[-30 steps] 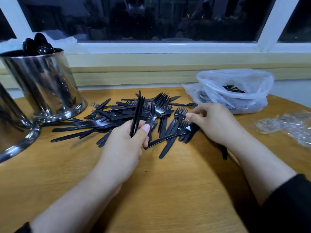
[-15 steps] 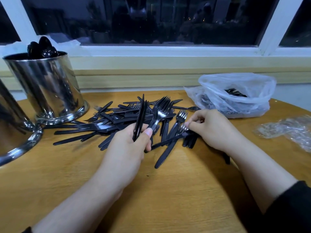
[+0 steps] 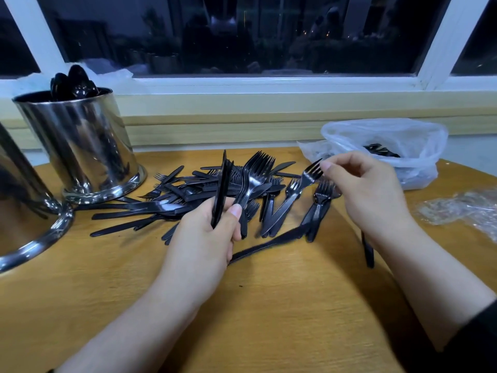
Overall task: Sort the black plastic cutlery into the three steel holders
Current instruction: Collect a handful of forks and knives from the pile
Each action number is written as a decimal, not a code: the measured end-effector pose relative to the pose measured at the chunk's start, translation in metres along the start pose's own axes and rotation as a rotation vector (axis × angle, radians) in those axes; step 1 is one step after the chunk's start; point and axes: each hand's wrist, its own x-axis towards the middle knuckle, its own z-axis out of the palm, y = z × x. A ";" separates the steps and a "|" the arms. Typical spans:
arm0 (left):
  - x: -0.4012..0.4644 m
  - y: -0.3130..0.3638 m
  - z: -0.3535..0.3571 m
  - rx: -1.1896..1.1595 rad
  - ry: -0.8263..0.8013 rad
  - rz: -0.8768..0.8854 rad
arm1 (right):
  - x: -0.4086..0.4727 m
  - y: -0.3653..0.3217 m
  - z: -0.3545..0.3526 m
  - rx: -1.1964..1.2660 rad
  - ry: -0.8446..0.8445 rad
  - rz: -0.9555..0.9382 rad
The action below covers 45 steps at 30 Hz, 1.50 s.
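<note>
Two bunches are already stacked in the left hand (image 3: 204, 232): a stack of what look like knives (image 3: 222, 189) standing on edge, and a fan of forks (image 3: 255, 173) with tines up, both clamped between curled fingers and thumb just in front of the loose pile (image 3: 188, 200). What changed in the head view: a second ago the right hand (image 3: 363, 189) was down on the right end of the pile, fingers working at a fork; now it's lifted clear with a single fork (image 3: 309, 176) pinched by its tines between thumb and fingertips, the handle trailing down toward the left hand's wrist. So one more fork is out of the pile and, I'd guess, about to join the fan (no holder visit until the bundle's full, probably).

Plenty left to sort. The pile spreads from the foot of the spoon holder (image 3: 80, 146) across to the right hand, and a plastic bag (image 3: 390, 141) beyond the pile's right end has more black cutlery inside.

Hard to make out: only one holder shows whole, with spoons (image 3: 72, 83) poking out the top. A second holder (image 3: 24, 211) left of it is cut off by the frame edge, and the third isn't visible at all. A dark handle (image 3: 367, 251) sticks out under the right forearm; can't tell what type it is. Crinkled clear wrap (image 3: 462, 208) sits right of the pile.
</note>
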 end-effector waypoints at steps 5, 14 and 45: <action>0.001 -0.001 0.000 -0.017 -0.014 -0.017 | 0.000 -0.007 -0.002 0.150 0.181 -0.081; -0.004 0.008 0.004 -0.243 -0.124 -0.122 | -0.020 -0.020 0.020 0.227 -0.176 -0.114; -0.011 0.012 0.044 -0.356 -0.202 -0.102 | 0.021 0.045 -0.065 -0.671 -0.128 0.274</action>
